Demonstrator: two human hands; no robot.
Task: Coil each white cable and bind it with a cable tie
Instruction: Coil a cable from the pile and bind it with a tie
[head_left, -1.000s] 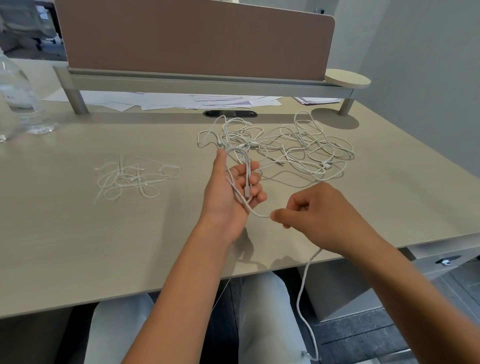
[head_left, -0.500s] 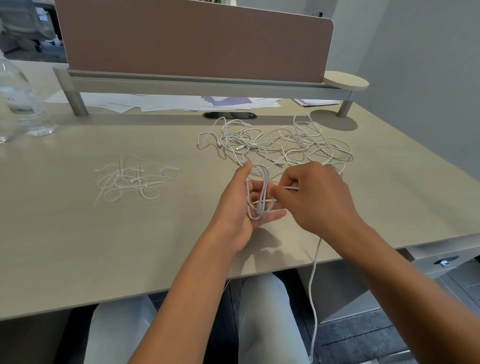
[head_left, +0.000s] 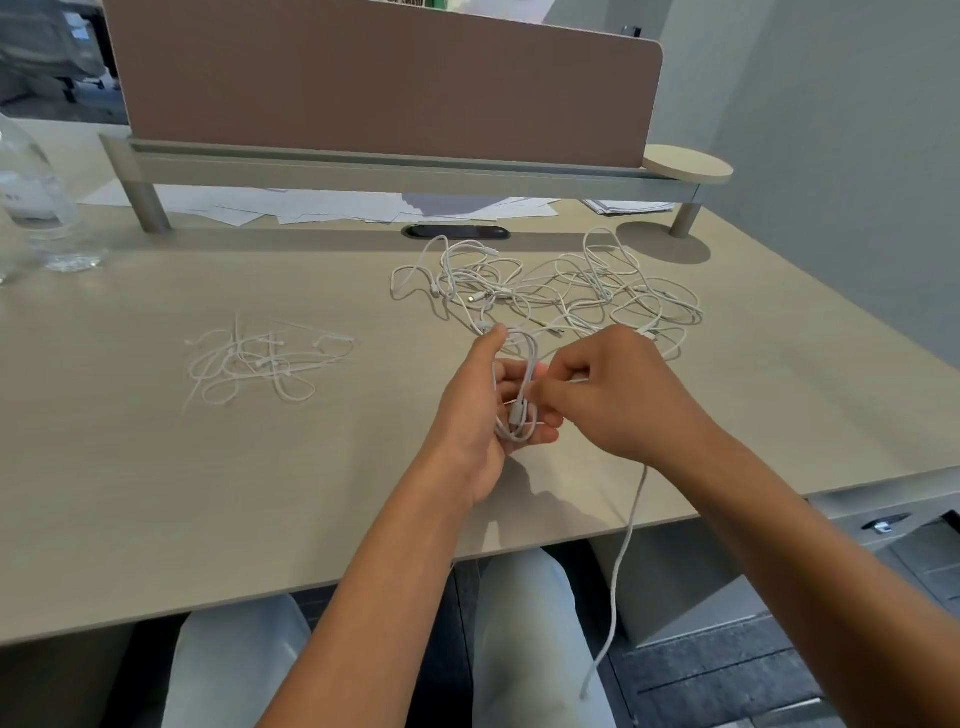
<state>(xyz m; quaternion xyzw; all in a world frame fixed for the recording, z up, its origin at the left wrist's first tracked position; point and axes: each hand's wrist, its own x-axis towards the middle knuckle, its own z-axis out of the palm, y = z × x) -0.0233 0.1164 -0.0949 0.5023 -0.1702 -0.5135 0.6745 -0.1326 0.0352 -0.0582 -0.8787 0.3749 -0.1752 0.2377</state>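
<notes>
Cable (head_left: 524, 384) in white loops lies across the left hand (head_left: 480, 415), which is raised above the bench (head_left: 156, 493) with its palm turned toward the right and its thumb pointing up at the far end of the loops. The fingers (head_left: 545, 436) of that hand curl round the near end of the coil, so the left hand grips it. The right hand (head_left: 618, 395) sits just beside the left, touching it at the fingertips; its fingers are bent and its thumb and forefinger pinch a strand of the same cable at the coil's right edge. From under the right hand the loose tail (head_left: 621, 561) of the cable drops past the bench's near edge and hangs down in front of the person's knees (head_left: 519, 623).

Beyond both hands, toward the far right of the bench, a pile (head_left: 561, 291) of more white cables lies tangled and uncoiled; its nearest loops run close behind the hands, and whether they touch the held coil cannot be told. Well apart to the left lies a loose heap of white ties (head_left: 260, 364), flat on the bench. A clear bottle (head_left: 36, 208) stands at the far left edge. Papers (head_left: 337, 205) lie under the raised shelf (head_left: 415, 169) at the back, with a brown screen (head_left: 384, 83) standing on it.
</notes>
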